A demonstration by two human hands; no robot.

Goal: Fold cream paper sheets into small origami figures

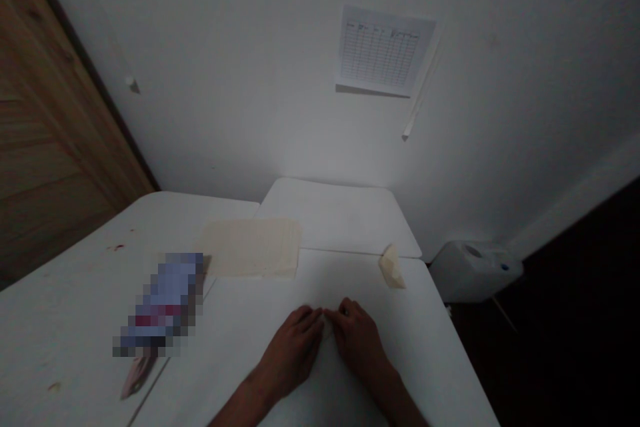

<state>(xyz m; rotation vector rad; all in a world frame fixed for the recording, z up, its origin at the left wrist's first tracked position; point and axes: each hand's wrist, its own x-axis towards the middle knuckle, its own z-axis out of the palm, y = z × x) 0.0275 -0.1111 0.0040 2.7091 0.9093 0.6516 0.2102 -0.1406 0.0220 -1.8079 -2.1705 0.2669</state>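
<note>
What seems a thin white paper sheet point(327, 328), light and limp, lies near the front of the white table point(430, 347), best taken by its fold; the left hand point(293, 352) and right hand point(359, 340) are curled over it, fingertips almost meeting, any grip untellable

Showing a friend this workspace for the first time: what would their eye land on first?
The left hand and right hand stand out first, meeting at the lower middle of the white table. High on the wall ahead is a printed grid chart. To the left on the table lies a pixelated object, its details obscured.
</note>
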